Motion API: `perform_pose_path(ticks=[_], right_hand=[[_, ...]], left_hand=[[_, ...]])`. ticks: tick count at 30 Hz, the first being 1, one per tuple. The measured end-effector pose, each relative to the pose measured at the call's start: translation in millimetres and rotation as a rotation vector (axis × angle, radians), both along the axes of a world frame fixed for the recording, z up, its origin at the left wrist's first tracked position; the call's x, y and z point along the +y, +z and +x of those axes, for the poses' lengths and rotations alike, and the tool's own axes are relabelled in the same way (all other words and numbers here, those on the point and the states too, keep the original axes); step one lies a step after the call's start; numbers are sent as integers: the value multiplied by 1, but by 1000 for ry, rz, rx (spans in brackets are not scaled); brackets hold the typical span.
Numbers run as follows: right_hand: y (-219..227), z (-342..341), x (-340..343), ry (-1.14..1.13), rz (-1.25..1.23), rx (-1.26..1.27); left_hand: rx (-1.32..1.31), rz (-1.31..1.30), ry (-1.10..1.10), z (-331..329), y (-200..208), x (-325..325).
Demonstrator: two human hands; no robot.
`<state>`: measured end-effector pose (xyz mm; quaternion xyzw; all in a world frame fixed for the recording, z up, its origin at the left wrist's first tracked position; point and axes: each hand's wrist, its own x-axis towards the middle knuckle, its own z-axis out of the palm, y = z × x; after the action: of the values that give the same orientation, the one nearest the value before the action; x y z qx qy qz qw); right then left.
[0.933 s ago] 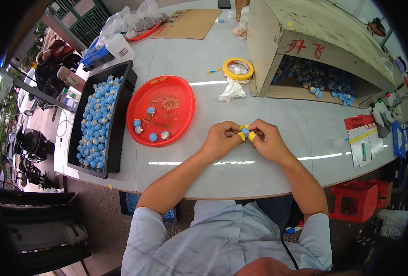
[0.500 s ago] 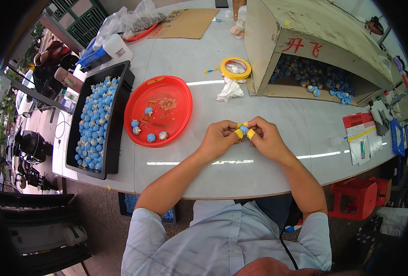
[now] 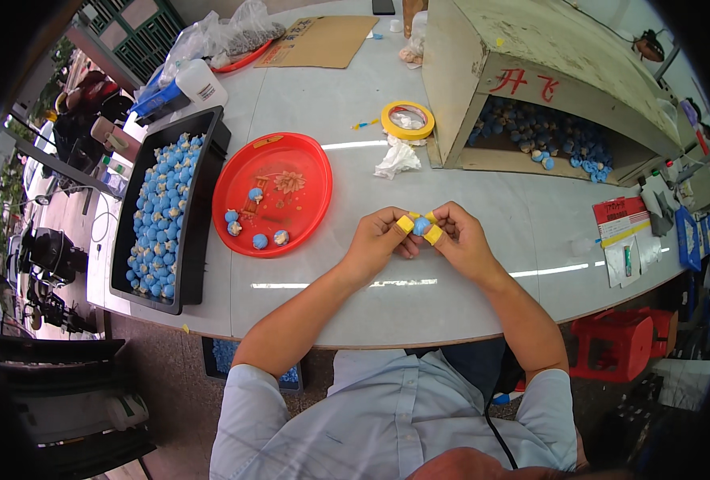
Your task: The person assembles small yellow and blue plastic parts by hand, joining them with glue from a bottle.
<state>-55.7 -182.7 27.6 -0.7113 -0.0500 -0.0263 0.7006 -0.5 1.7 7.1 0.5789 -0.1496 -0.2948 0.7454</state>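
both forearms reach up from the lower edge over the pale tabletop [image 3: 467, 296], wrists bent inward so the hands meet just right of the red tray [image 3: 307, 160]. the left hand [image 3: 379, 244] and right hand [image 3: 459, 240] each curl their fingers, tipped with yellow caps, in a grip clamped on a small blue ball [image 3: 420, 226] pinched between them above the tabletop.

Bright daylight; tabletop [image 3: 451, 320] glare (fisheye-bent edges)
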Motion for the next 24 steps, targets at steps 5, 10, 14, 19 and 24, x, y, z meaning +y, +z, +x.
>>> perform_pose_path(ticks=[5, 10, 14, 19, 24], right_hand=[[-6, -4, 5, -102, -181, -158], [-3, -10, 7, -231, -567, -418], [-4, -10, 7, -263, -619, -534], [-6, -9, 7, -293, -556, -415], [-11, -6, 7, -169, -39, -63]], left_hand=[[82, 9, 15, -4, 8, -6], [120, -5, -36, -7, 5, -6], [107, -49, -6, -12, 9, -10], [239, -119, -81, -5, 2, -2], [191, -119, -74, -5, 6, -5]])
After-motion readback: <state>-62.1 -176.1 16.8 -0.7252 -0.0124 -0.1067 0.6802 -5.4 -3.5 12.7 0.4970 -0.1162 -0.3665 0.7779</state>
